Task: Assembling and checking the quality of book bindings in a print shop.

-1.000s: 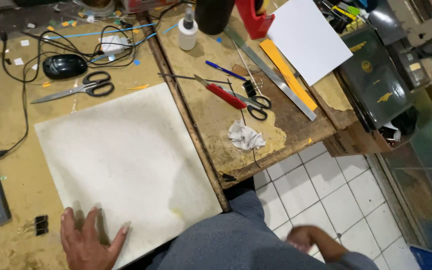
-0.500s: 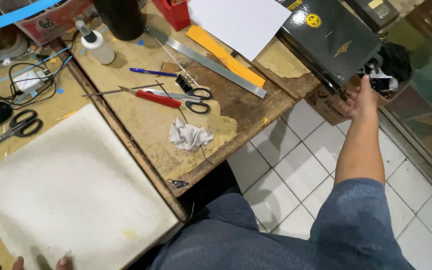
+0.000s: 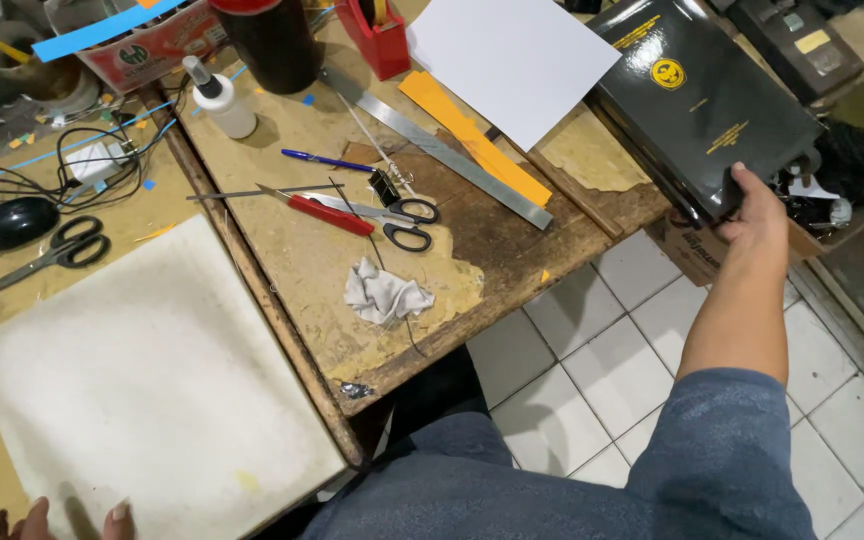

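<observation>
- Where the frame ends at the bottom left, only the fingertips of the left hand [image 3: 52, 520] show, spread flat on the near edge of a large white board [image 3: 142, 390]; the rest of that hand is cut off.
- That board lies flat on the left part of the desk [image 3: 302, 270], with black-handled scissors [image 3: 42, 255] and a black computer mouse [image 3: 14, 221] just beyond its far corner.
- Near the desk's front edge sits a crumpled grey rag [image 3: 384, 293]; behind it lie a red-handled tool [image 3: 317, 210], a second pair of scissors [image 3: 392, 215] and a blue pen [image 3: 327, 160].
- Farther back, a long steel ruler [image 3: 442, 150] runs diagonally beside an orange paper strip [image 3: 472, 140], touching a white sheet [image 3: 512, 55].
- Off to the right, over the tiled floor, the right hand [image 3: 757, 215] is stretched out, fingers curled around the near corner of a black hardcover book [image 3: 702, 100] with a gold emblem, thumb on the cover.
- This book rests tilted past the desk's right end, above a cardboard box [image 3: 697, 250].
</observation>
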